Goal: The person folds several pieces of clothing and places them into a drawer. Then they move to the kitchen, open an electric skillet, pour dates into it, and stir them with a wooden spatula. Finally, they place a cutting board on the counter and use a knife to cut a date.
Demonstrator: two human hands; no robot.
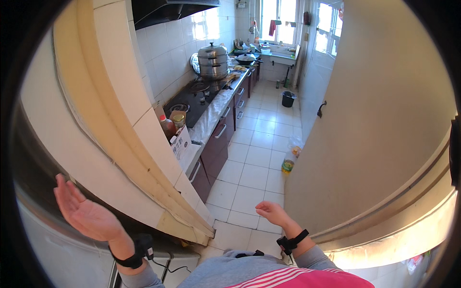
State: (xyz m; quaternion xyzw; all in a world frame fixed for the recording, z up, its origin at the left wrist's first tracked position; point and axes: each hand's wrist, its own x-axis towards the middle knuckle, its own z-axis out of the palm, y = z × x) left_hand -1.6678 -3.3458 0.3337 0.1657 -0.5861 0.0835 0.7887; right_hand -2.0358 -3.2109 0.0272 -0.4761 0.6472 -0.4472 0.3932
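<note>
My left hand point(90, 217) is raised at the lower left, palm in view and fingers stretched out, holding nothing. It is nearest to the pale wall end beside the yellowish door frame point(119, 162); whether it touches anything cannot be told. Low in the middle, my right hand point(272, 213) is held in front of my body, its fingers loosely bent and nothing seen in it. To its right stands a beige door point(360, 115) with a dark handle point(321, 109). Both wrists wear black straps with small devices, and a cable hangs from the left one.
Ahead runs a tiled kitchen floor point(248, 180). A counter on the left bears a black gas hob point(194, 102), a steel steamer pot point(213, 61) and a carton with bottles point(180, 140). An oil bottle point(288, 165) and a black bin point(287, 99) stand along the right.
</note>
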